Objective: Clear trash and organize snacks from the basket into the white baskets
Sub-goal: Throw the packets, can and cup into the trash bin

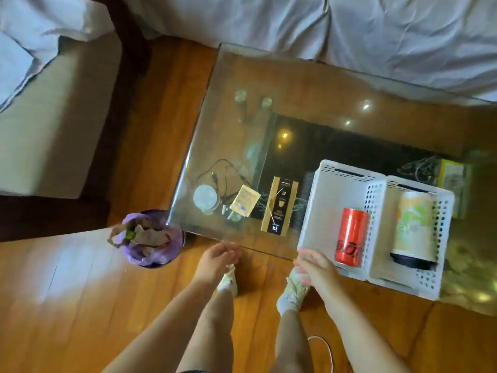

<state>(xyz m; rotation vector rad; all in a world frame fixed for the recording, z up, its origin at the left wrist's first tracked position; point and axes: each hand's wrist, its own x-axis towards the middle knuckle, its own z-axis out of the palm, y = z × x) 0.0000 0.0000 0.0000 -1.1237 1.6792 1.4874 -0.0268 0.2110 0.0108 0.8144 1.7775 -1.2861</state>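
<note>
1. Glass forms the top of the low table [242, 76], which stands on a wooden plank floor [80, 305] beside rumpled white bedding [376, 28]
2. Two white baskets [322, 200] sit side by side at the table's near right corner, touching each other
3. In the left basket a red can [351, 236] lies on its side, long axis running away from the person, its near end by the basket's front rim
4. In the right basket a pale cup [414, 227] lies the same way, its dark lid toward the person
5. Left of the baskets lie a tall gold and black box [279, 208], a small yellow packet [244, 200], a round white disc [205, 197] and a black cable [223, 173]
6. A bin with a purple liner [153, 238] stands on the floor at the table's near left corner, holding crumpled brown paper
7. The right hand [314, 265] grips the left basket's near corner, fingers closed on the rim
8. The left hand [217, 257] hovers at the table's front edge, fingers loosely curled and holding nothing
</note>
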